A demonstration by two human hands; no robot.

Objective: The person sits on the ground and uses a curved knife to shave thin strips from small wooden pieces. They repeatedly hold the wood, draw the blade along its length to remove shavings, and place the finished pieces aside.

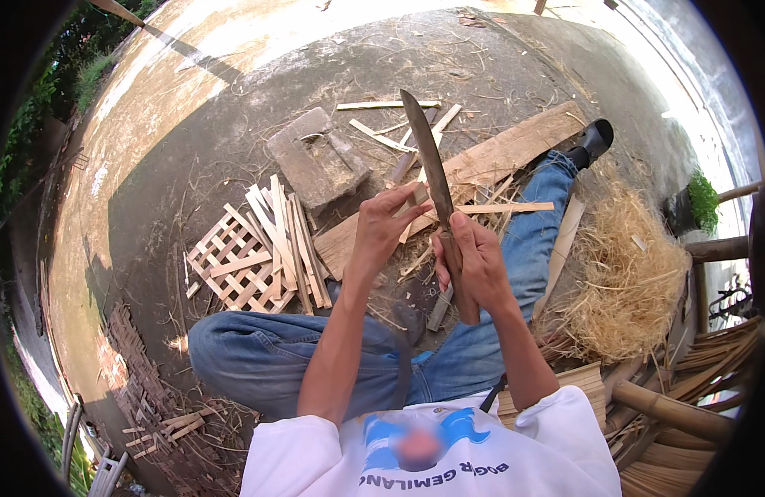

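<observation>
My right hand (pixel 473 255) is wrapped around the wooden handle (pixel 462 294) of a machete. The machete's long dark blade (pixel 430 153) points up and away from me, tilted slightly left. Just left of the blade, my left hand (pixel 385 222) pinches a bamboo strip (pixel 419 194) between thumb and fingers. Only a short end of it shows clearly. Another pale strip (pixel 511 207) runs right from behind the blade, over my leg; I cannot tell whether it is the same piece. A wide wooden plank (pixel 515 147) lies slantwise beneath my hands.
Left of my hands, a pile of split strips (pixel 291 240) rests beside a woven lattice (pixel 229 265). A concrete block (pixel 318 161) lies beyond them. Curly shavings (pixel 627 265) are heaped right of my outstretched leg (pixel 523 236). Bamboo poles (pixel 672 410) stand at the lower right.
</observation>
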